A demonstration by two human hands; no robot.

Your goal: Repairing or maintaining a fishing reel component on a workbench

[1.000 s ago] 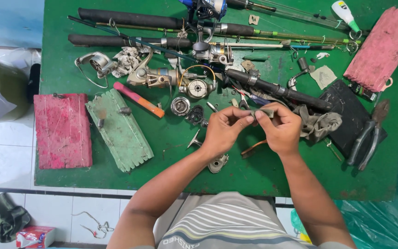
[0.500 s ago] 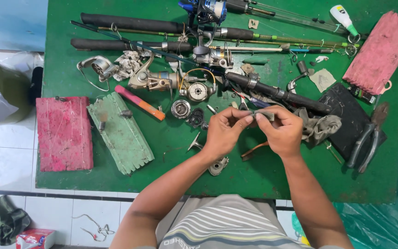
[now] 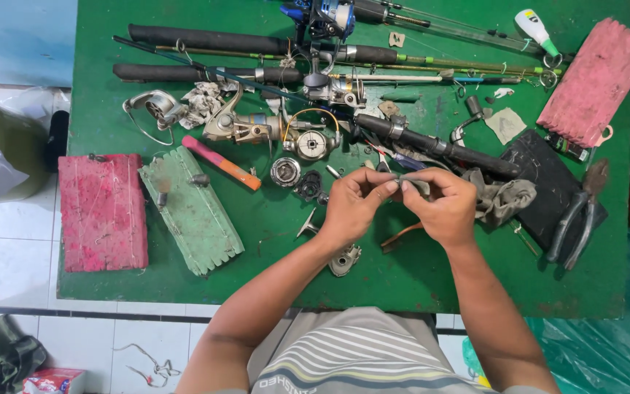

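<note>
Here both hands (image 3: 402,201) pinch a small grey part (image 3: 410,180) lying crosswise.

**Camera Setup: Single Head-Mounted View**

One camera only, worn on the person's head, facing almost straight down. The green table (image 3: 402,292) is the landmark: it fills most of the frame, its near edge running just above the wearer's striped shirt (image 3: 344,357). Tiled floor (image 3: 16,284) shows left of and below the table. Distance is arm's length; both forearms enter from the bottom edge. No second view exists, so no overlap applies.
</note>
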